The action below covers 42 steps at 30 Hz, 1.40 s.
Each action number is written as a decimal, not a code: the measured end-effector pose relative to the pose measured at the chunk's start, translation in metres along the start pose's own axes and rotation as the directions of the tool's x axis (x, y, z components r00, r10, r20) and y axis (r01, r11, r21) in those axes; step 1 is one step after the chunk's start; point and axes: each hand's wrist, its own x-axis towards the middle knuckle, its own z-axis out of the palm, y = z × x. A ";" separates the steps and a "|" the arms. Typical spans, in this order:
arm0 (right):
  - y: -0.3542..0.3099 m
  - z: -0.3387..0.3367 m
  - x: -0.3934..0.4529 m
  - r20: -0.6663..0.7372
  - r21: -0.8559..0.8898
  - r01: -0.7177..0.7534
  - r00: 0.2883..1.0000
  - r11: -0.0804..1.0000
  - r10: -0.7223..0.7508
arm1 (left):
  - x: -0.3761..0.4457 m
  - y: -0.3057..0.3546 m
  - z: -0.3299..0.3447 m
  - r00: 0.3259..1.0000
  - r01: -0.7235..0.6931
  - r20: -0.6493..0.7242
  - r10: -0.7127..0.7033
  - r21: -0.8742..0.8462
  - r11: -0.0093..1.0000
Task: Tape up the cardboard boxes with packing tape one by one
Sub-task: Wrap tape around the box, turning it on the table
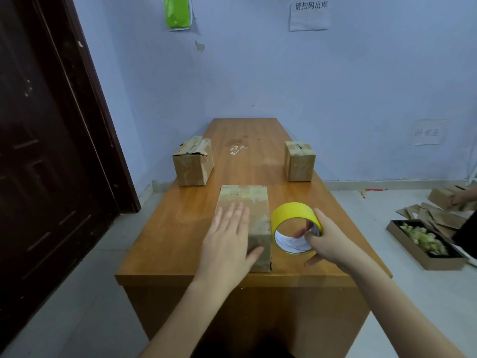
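Near box (247,223) sits at the table's (165,244) 6 o'clock edge. Left hand (227,241) lies flat on it, fingers straight. Right hand (326,241) grips yellow tape roll (294,215) at the box's 3 o'clock. Two boxes stand beyond at 11 (193,161) and 1 o'clock (300,161).

On the long wooden table (242,156), our left hand (227,244) lies flat on the nearest brown cardboard box (247,208); beside it, our right hand (326,241) grips a yellow packing-tape roll (294,215).

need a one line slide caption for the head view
Left hand flat on the nearest cardboard box, right hand gripping a yellow tape roll on the wooden table.
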 end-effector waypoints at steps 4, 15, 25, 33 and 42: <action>-0.001 -0.001 -0.001 0.004 -0.018 -0.005 1.000 1.000 0.005 | 0.006 0.027 0.012 0.993 -0.102 0.062 0.105 -0.040 0.994; 0.026 0.030 -0.005 -0.101 0.549 -0.040 0.988 0.835 0.114 | 0.006 0.024 0.006 0.996 -0.089 -0.030 0.086 -0.130 0.988; 0.025 0.034 0.000 -0.052 0.545 -0.067 0.992 0.836 0.113 | -0.010 -0.015 0.003 0.997 0.076 0.031 -0.073 -0.112 0.991; 0.019 0.041 -0.003 -0.080 0.516 -0.038 0.993 0.856 0.092 | -0.015 -0.015 -0.004 0.997 -0.032 -0.070 0.028 -0.055 0.998; 0.024 0.039 -0.007 -0.023 0.439 -0.056 0.997 0.897 0.073 | 0.016 0.004 0.007 0.972 -0.216 0.093 0.214 0.007 0.976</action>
